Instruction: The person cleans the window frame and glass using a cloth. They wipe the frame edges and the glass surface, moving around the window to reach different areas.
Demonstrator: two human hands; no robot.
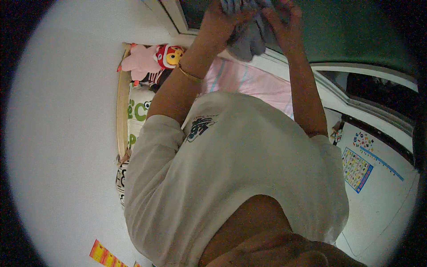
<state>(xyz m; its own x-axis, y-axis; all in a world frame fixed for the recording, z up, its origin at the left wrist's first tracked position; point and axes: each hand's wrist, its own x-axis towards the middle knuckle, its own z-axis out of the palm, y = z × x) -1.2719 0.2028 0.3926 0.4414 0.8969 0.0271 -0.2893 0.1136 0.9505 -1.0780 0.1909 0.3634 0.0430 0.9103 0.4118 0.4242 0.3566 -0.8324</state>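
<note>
A crumpled grey cloth point(246, 41) hangs between my two raised hands at the top edge of the picture. Bunched folds of it are gripped by my left hand point(230, 15), whose wrist wears a thin yellowish band. From the other side my right hand point(283, 21) holds the upper part of the cloth; its fingertips are blurred and partly cut off by the frame edge. Below the cloth lies a pink striped sheet point(260, 85), partly hidden behind my light shirt.
At the left, a wooden bed rail point(122, 110) stands by a pale wall. Pink and red-yellow plush toys point(143, 60) lie beside a patterned pillow point(138, 103). White window frames point(367, 96) run along the right, with a colourful poster point(357, 170) on the wall below.
</note>
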